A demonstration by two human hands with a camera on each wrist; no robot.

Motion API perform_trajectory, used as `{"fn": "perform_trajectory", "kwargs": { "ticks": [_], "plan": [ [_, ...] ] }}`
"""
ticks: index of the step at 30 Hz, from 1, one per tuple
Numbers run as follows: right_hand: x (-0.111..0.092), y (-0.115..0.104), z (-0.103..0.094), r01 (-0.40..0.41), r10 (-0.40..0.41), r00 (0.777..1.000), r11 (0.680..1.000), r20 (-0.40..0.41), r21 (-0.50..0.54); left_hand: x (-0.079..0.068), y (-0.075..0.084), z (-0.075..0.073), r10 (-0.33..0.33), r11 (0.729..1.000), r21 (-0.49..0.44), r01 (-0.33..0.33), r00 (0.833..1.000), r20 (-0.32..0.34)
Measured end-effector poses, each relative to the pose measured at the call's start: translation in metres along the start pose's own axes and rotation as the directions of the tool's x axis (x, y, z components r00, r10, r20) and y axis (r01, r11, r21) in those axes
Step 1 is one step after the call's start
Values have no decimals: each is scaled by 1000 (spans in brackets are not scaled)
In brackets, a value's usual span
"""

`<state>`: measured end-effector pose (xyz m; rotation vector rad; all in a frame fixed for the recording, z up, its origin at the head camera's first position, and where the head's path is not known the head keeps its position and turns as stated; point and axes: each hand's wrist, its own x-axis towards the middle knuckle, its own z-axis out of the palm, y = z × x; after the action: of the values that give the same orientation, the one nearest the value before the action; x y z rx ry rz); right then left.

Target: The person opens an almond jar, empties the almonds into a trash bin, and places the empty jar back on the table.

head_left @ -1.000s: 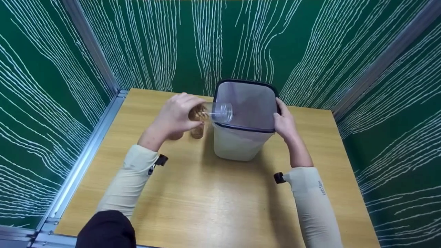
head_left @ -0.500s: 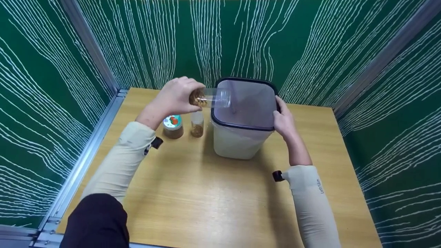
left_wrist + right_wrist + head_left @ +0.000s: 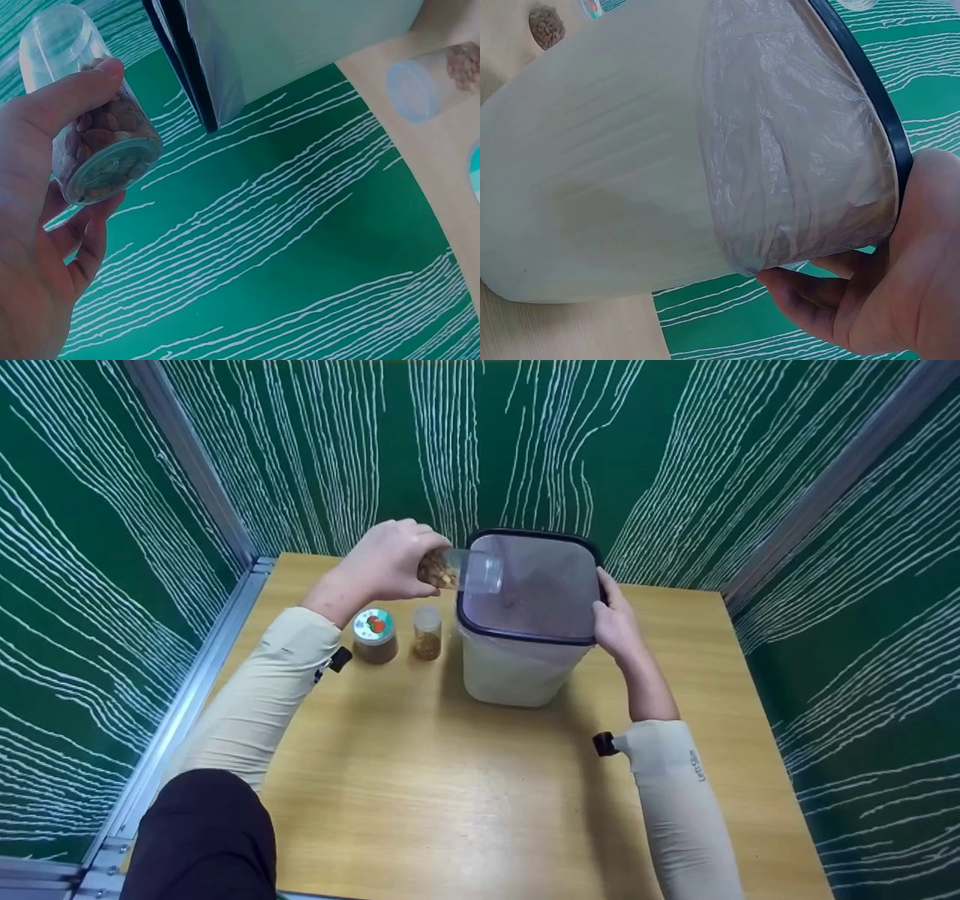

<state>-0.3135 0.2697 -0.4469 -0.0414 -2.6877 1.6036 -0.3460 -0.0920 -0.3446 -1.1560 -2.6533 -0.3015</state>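
On the wooden surface (image 3: 450, 795), a small clear bottle (image 3: 427, 639) with brown contents stands upright between a round tub (image 3: 375, 649) and a pale bin (image 3: 506, 682), near both. Green walls (image 3: 517, 450) with white wavy lines rise behind and on both sides. The bin has a dark rim and a plastic liner (image 3: 780, 142) folded over its edge. The tub's lid bears a red and green picture; small lettering on the right sleeve (image 3: 679, 795) looks like "LetsSlim". The left hand (image 3: 394, 559) curls round a clear jar (image 3: 469, 570) tipped on its side, brown pieces near its base, its mouth over the bin's left part. The right hand (image 3: 619, 622) grips the bin's right rim.
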Motion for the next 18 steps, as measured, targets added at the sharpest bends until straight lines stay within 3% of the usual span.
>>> {"fn": "perform_trajectory", "kwargs": {
  "ticks": [9,18],
  "plan": [
    [0,1,1,-4,4,1000,1000,1,-1,10,3,-6,47,993,104,-54,996,72],
    [-1,1,1,-6,6,1000,1000,-9,7,18,0,-10,42,990,130,-57,992,117]
  ]
}}
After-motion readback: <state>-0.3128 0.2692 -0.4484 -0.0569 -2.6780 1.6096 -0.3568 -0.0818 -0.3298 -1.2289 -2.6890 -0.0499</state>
